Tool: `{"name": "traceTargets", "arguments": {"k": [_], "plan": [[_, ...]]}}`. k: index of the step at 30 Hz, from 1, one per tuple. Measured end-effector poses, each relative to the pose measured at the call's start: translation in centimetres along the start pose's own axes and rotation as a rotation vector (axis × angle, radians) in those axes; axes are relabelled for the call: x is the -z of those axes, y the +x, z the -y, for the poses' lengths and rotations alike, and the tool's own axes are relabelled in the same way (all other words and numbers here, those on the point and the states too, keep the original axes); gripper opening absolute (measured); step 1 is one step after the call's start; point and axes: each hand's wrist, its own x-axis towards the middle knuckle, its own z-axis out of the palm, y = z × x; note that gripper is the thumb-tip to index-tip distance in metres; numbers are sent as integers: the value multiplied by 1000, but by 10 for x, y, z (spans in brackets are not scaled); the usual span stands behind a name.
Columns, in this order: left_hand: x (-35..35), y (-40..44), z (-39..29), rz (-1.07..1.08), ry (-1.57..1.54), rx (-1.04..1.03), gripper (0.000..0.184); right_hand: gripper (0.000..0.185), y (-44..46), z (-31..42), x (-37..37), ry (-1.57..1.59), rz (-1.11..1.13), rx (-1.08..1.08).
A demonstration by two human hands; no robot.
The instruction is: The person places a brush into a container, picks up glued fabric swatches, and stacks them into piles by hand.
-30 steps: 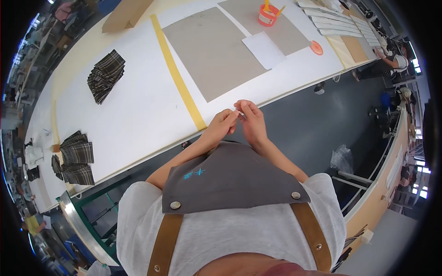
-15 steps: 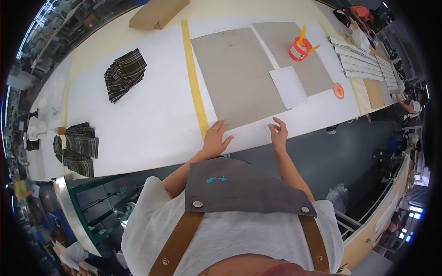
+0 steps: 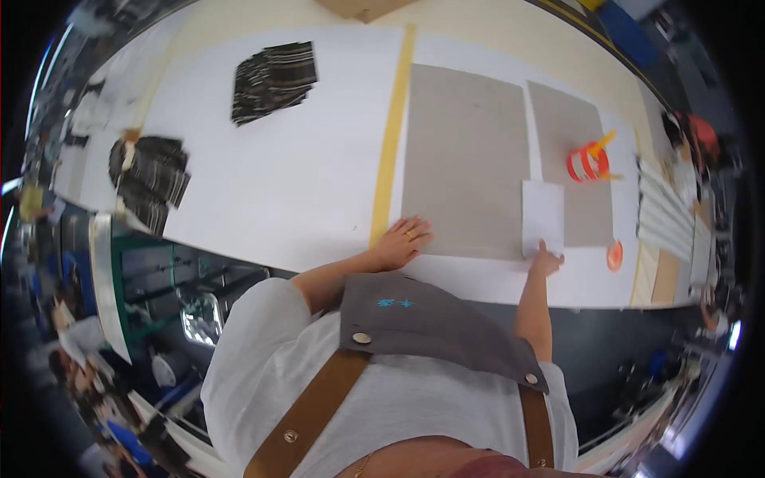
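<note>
My left hand (image 3: 405, 241) lies flat with fingers spread, a ring on one finger, over the lower left corner of a large grey sheet (image 3: 466, 163). My right hand (image 3: 547, 261) is at the lower edge of a small white sheet (image 3: 543, 213), its index finger stretched onto it and another finger apart to the side. That white sheet overlaps the large grey sheet and a narrower grey sheet (image 3: 566, 119). On the narrower one stands a red-and-white tub (image 3: 586, 164) with yellow-handled tools in it. An orange-red lid (image 3: 614, 256) rests on the white table (image 3: 311, 183) to the right.
Two stacks of dark plaid fabric pieces, one farther back (image 3: 275, 84) and one at the left (image 3: 155, 179), lie on the table. Yellow tape (image 3: 390, 143) runs across it. Pale strips (image 3: 663, 203) lie at the right, near another person (image 3: 701, 134). A cardboard piece (image 3: 362, 6) is at the back.
My right hand has moved from above the front of the table onto the small white sheet. My left hand stays by the grey sheet's corner. The whole view has turned.
</note>
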Motion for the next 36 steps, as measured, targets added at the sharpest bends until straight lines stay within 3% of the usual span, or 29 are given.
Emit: {"name": "traceTargets", "arguments": {"k": [2,6,8,10,15,17,19,20,21,24,27,29,32,34,36], "plan": [[-1,-4,-3,-11,-29,39,52,112,9,23,4,-382,-29,-31],[3,-2,-12,-45,-89,104,50,111,28,34,13,-635,47,347],[2,3,-17,-74,-156,147,48,107,45,48,24,-733,250,356],[7,13,-16,-147,-170,187,47,98,56,49,32,-701,292,438],[-7,17,-20,-310,-348,300,49,53,117,2,25,-224,552,342],[15,20,-10,-387,-301,380,50,46,123,0,40,58,459,231],[40,18,17,-519,-209,494,55,51,138,-9,62,-181,241,276],[55,17,40,-617,-141,565,60,57,110,27,89,-512,188,189],[69,15,73,-719,-55,622,63,62,73,62,96,-698,-68,24],[132,11,189,-1039,170,846,78,64,81,45,77,-817,-247,576],[198,7,305,-1194,329,1160,101,68,24,70,-11,-415,79,1102],[244,5,340,-1131,289,1342,106,71,-66,104,-79,-232,407,1152],[279,11,383,-1087,95,1405,110,70,-198,184,-124,-32,843,1201],[294,20,399,-998,84,1480,120,67,-241,209,-140,-159,921,1332],[294,31,408,-860,197,1626,126,67,-248,207,-146,-274,850,1425]]}}
